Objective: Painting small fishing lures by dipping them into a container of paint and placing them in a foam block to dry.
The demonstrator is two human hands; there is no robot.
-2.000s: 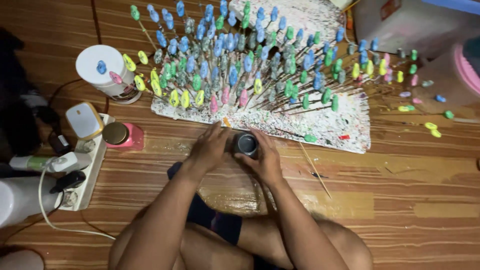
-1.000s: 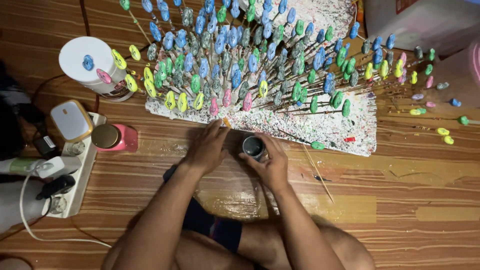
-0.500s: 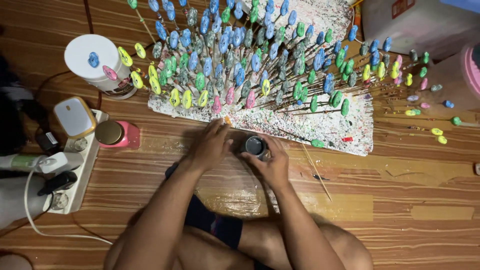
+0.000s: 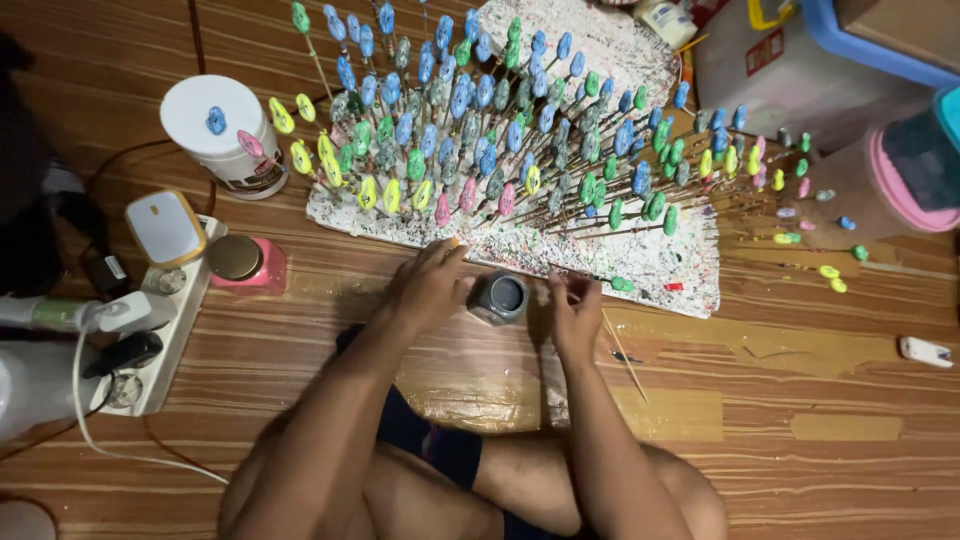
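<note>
the jar [image 4: 499, 296], open and grey inside, stands on the floor [image 4: 800, 380] between both hands, just in front of the speckled board [image 4: 640, 255] stuck with painted sticks [image 4: 470, 150]. left hand [image 4: 428, 285] lies beside the jar, fingers loosely curled, touching it, grasp uncertain. right hand [image 4: 574, 308] rests just right of it, fingers bent, holding nothing visible.

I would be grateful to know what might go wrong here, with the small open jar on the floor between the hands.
1. The small grey jar stands open beside the left hand and right hand; a nudge might tip it and spill its contents.
2. The painted pieces on sticks lean close above the hands, so lifting an arm could knock or smear them.
3. A loose stick lies on the floor by the right forearm and could get snapped.
</note>
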